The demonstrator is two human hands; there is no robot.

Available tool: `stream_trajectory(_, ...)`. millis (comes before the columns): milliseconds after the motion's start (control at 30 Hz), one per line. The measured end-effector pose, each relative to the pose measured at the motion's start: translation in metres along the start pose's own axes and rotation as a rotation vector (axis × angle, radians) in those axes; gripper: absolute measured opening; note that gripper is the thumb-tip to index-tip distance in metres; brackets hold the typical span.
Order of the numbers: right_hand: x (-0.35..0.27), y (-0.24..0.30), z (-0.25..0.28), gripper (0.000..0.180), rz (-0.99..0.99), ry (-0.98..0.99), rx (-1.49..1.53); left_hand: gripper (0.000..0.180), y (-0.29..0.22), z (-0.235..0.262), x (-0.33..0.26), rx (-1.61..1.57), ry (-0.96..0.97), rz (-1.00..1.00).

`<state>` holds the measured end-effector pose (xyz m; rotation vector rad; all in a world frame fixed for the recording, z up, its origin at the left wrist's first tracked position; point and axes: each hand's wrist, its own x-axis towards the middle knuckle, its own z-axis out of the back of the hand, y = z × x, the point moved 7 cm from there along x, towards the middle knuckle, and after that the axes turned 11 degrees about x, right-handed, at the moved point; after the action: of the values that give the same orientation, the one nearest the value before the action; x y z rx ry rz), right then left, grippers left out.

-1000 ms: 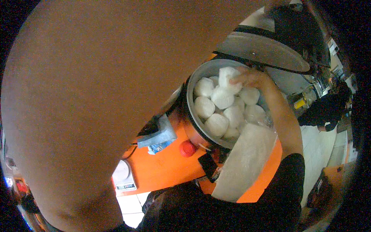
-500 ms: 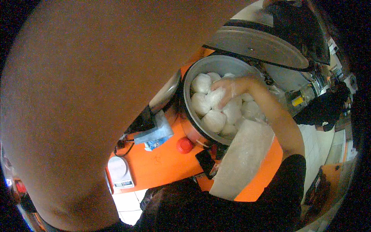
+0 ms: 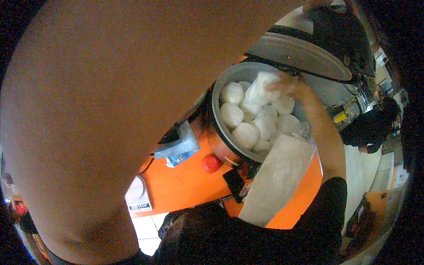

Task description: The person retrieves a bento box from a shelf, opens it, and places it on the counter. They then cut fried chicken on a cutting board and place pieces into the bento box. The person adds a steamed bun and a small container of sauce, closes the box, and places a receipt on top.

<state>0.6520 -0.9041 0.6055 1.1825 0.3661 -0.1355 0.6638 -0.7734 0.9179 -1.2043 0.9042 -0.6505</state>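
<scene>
My right hand (image 3: 289, 86), blurred by motion, grips a white ball in clear plastic (image 3: 263, 87) above the far side of a round pot (image 3: 216, 99). More plastic-wrapped white balls (image 3: 245, 135) fill the pot; they may be rice or dough. Behind the pot stands its raised round lid (image 3: 304, 53). My left arm (image 3: 119, 88) crosses the view very close and runs out at the top. A blurred patch of skin near the lid's upper edge may be my left hand (image 3: 320, 4); its fingers cannot be made out.
A sheet of clear plastic (image 3: 280, 181) hangs from the pot's near rim over the orange table (image 3: 185, 190). Left of it lie a dark phone (image 3: 234, 179), a red cap (image 3: 212, 163), a blue-and-white packet (image 3: 181, 148) and a kitchen scale (image 3: 138, 196).
My right hand has lifted a wrapped ball from among the others and moved it up and right toward the pot's far rim. My left arm has shifted slightly.
</scene>
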Motion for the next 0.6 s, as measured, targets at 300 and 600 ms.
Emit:
stream_trajectory(300, 0.025, -0.002, -0.021, 0.064, 0.045, 0.026, 0.392, 0.078, -0.004, -0.002, 0.005, -0.006, 0.011, -0.019)
stream_trajectory(600, 0.051, 0.019, -0.091, 0.076, -0.135, 0.169, 0.18, 0.079, -0.002, -0.001, 0.005, 0.004, -0.003, -0.017)
